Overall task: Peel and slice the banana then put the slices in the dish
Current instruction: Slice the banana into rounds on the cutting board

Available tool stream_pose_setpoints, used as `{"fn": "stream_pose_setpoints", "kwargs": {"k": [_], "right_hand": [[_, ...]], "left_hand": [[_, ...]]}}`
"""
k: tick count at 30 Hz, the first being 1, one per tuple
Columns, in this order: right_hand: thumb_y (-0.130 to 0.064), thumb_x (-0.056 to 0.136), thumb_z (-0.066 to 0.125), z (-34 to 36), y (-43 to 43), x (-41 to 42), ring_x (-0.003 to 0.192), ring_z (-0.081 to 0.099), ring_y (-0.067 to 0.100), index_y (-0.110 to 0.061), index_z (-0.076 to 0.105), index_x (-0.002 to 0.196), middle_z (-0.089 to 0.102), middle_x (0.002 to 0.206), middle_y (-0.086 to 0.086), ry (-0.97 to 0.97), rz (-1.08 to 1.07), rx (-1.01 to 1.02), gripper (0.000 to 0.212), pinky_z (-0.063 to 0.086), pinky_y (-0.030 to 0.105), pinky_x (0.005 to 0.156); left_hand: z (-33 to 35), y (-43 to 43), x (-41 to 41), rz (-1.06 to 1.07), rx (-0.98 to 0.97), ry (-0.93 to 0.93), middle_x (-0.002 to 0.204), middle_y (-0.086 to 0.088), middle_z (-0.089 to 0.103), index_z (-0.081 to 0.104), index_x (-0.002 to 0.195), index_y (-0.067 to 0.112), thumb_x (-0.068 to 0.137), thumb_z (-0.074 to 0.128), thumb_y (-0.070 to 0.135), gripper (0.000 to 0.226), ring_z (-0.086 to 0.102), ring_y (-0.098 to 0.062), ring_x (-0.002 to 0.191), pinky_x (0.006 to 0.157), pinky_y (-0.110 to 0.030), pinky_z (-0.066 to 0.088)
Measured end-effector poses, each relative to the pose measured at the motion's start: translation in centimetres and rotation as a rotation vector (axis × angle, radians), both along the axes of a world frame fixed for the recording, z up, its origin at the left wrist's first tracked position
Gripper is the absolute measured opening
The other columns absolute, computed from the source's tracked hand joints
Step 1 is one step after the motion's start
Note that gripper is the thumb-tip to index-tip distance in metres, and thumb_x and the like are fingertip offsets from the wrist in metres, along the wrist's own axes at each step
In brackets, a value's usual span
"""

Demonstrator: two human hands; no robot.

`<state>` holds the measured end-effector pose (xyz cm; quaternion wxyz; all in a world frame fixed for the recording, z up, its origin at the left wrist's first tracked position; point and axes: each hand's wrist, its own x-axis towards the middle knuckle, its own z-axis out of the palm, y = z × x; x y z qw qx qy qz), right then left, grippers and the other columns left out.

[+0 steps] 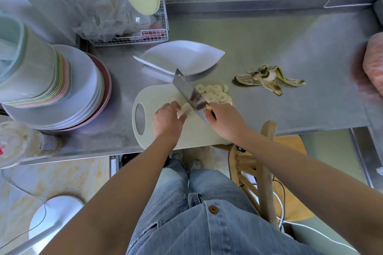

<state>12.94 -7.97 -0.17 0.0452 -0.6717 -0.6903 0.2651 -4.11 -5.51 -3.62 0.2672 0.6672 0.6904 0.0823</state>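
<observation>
The peeled banana (185, 111) is down to a short stub near the middle of the board (154, 94). Its long axis runs from near-left to far-right, and its cut end faces the cleaver (189, 94). The left hand (167, 119) holds the stub's near-left end, with curled fingers over the top and the thumb tucked against its side.

The right hand (223, 119) is wrapped tight round the cleaver's handle, which is mostly hidden in the fist. The blade lies on a diagonal, with the handle near-right and the square tip far-left, pointing towards the dish (182, 58). It crosses the stub's axis just beside the cut end. I cannot tell whether the edge touches the board.

The slices (215, 93) lie in a loose overlapping cluster on the board's far-right corner, on the far side of the blade from the stub. All the visible slices are on the board.

The white, leaf-shaped dish sits on the counter (290, 47) just beyond the board. Its long axis runs left to right, with a pointed end each way.

The peel (267, 78) lies splayed on the counter to the right of the board, apart from it. A stack of plates (83, 89) stands to the left, and a wire rack (145, 35) stands behind the dish.
</observation>
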Motion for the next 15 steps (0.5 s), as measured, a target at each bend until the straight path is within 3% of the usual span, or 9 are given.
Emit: {"fn": "stream_pose_setpoints", "kwargs": {"k": [8,12,15], "right_hand": [[-0.020,0.096,0.038,0.28,0.13,-0.03,0.060,0.039,0.023,-0.020,0.025,0.062,0.032,0.056,-0.002,-0.043,0.034,-0.030,0.037,0.028,0.032,0.056],[-0.020,0.097,0.037,0.30,0.09,0.11,0.060,0.038,0.022,-0.018,0.028,0.065,0.032,0.058,-0.002,-0.084,0.058,-0.067,0.033,0.024,0.029,0.051],[-0.021,0.098,0.035,0.04,-0.11,-0.14,0.064,0.040,0.021,-0.013,0.035,0.076,0.032,0.060,-0.003,-0.118,0.061,-0.074,0.023,0.029,0.029,0.057]], "left_hand": [[0.00,0.11,0.10,-0.013,-0.012,0.010,0.104,0.000,0.066,0.064,0.102,0.018,0.086,0.067,0.031,0.020,0.061,-0.024,0.090,0.072,-0.029,0.042],[0.05,0.15,0.24,-0.008,-0.025,0.018,0.105,0.000,0.065,0.063,0.102,0.018,0.086,0.068,0.030,0.020,0.061,-0.025,0.090,0.073,-0.030,0.044],[0.05,0.18,0.31,-0.002,-0.035,0.017,0.105,0.000,0.065,0.063,0.102,0.018,0.086,0.068,0.030,0.020,0.061,-0.025,0.089,0.072,-0.031,0.046]]}}
